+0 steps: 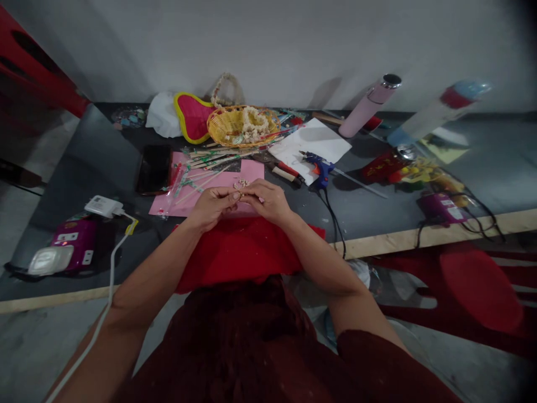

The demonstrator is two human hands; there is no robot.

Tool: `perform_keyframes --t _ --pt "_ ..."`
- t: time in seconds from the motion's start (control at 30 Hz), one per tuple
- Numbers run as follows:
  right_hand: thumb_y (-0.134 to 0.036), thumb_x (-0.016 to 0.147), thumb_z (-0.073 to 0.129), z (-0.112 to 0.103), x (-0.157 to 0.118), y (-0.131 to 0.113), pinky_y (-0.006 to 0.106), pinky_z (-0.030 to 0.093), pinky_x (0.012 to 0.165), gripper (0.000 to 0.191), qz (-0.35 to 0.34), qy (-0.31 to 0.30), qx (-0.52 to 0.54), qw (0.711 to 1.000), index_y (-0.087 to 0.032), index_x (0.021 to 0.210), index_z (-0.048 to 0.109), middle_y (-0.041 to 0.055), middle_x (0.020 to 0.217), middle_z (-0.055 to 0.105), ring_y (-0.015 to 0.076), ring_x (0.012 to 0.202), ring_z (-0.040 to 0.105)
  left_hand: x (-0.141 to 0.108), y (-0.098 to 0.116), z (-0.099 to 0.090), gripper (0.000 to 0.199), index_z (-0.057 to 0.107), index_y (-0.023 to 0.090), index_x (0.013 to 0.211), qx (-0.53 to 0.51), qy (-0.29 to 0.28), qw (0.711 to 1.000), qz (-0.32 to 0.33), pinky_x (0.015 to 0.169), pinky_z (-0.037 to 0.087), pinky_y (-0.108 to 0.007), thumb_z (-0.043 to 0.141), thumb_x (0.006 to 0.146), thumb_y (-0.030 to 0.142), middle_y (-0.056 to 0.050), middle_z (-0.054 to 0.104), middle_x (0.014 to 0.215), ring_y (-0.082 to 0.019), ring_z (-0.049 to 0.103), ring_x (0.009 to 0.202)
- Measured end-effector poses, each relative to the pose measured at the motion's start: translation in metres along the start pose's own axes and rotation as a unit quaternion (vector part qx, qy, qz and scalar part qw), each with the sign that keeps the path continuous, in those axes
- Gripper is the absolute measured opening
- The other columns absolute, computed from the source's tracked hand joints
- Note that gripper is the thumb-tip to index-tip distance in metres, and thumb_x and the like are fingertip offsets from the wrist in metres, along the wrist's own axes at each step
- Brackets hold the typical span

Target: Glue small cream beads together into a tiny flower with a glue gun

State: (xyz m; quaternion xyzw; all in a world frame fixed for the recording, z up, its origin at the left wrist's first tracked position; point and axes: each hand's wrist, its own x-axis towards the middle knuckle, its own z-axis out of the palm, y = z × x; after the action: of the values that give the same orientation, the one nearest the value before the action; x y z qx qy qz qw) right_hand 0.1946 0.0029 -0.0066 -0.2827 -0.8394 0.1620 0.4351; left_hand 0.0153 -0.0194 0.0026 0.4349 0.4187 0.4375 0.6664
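My left hand (215, 207) and my right hand (268, 200) meet at the fingertips over the table's front part. Both are pinched together around something tiny and pale that I cannot make out. Just behind the fingertips, small beige pieces (241, 183) lie on a pink sheet (218, 180). A red cloth (243, 249) is spread beneath my wrists at the table's edge. Thin sticks with green marks (210, 159) lie behind my left hand.
A yellow basket (218, 130) stands behind the hands. Rightward are pliers (286, 169), a blue glue gun (323, 169), a pink bottle (364, 109) and a red can (384, 165). Leftward are a phone (154, 169) and a purple power block (78, 240) with a white cable.
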Motion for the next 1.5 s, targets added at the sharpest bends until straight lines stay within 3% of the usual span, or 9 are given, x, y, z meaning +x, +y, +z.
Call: perform_keyframes --t 0.2,0.33,0.47,0.7,1.33,1.5 --pt "-0.029 0.087 0.054 0.002 0.0 -0.002 0.03 0.052 0.077 0.017 0.014 -0.003 0.0 1.0 -0.019 0.094 0.065 0.0066 0.086 0.067 0.0143 0.083 0.062 0.0 0.002 0.0 0.032 0.072 0.011 0.079 0.02 0.006 1.0 0.005 0.047 0.032 -0.019 0.077 0.061 0.038 -0.001 0.058 0.055 -0.006 0.047 0.05" --pt "-0.031 0.085 0.058 0.0 0.002 -0.003 0.028 0.051 0.075 0.019 0.024 0.012 0.053 0.998 -0.018 0.097 0.065 0.0059 0.087 0.067 0.0131 0.081 0.061 -0.001 0.005 0.004 0.031 0.071 0.012 0.08 -0.001 0.008 1.0 0.0 0.046 0.032 -0.018 0.076 0.063 0.037 -0.001 0.06 0.058 -0.006 0.048 0.05" --pt "-0.036 0.087 0.054 -0.002 0.003 -0.006 0.025 0.05 0.071 0.027 0.069 0.008 0.119 0.99 -0.016 0.104 0.062 0.0072 0.091 0.066 0.012 0.08 0.061 0.0 0.005 0.005 0.033 0.07 0.013 0.082 -0.032 0.02 0.999 0.004 0.046 0.036 -0.018 0.078 0.06 0.036 -0.001 0.062 0.064 -0.005 0.051 0.05" --pt "-0.036 0.085 0.056 0.003 0.002 -0.004 0.024 0.049 0.068 0.024 0.094 0.024 0.134 0.986 -0.017 0.099 0.064 0.0053 0.088 0.063 0.0113 0.08 0.059 0.003 -0.004 0.002 0.025 0.072 0.016 0.084 -0.043 0.017 0.998 0.044 0.055 0.043 -0.021 0.076 0.064 0.031 -0.003 0.067 0.076 -0.005 0.05 0.055" --pt "-0.035 0.085 0.058 0.002 0.001 -0.004 0.023 0.046 0.065 0.021 0.095 0.002 0.136 0.986 -0.017 0.095 0.063 0.0041 0.087 0.061 0.0102 0.078 0.057 0.002 -0.004 0.006 0.021 0.071 0.014 0.072 -0.049 0.042 0.998 0.022 0.052 0.04 -0.021 0.077 0.061 0.031 0.0 0.06 0.06 -0.006 0.048 0.051" --pt "-0.04 0.083 0.058 0.003 0.001 -0.002 0.025 0.049 0.068 0.029 0.09 0.002 0.135 0.987 -0.018 0.102 0.062 0.0047 0.089 0.062 0.011 0.077 0.058 0.001 -0.001 0.006 0.021 0.068 0.012 0.069 -0.102 0.008 0.995 -0.006 0.054 0.041 -0.02 0.076 0.063 0.03 0.002 0.051 0.054 -0.006 0.048 0.051"
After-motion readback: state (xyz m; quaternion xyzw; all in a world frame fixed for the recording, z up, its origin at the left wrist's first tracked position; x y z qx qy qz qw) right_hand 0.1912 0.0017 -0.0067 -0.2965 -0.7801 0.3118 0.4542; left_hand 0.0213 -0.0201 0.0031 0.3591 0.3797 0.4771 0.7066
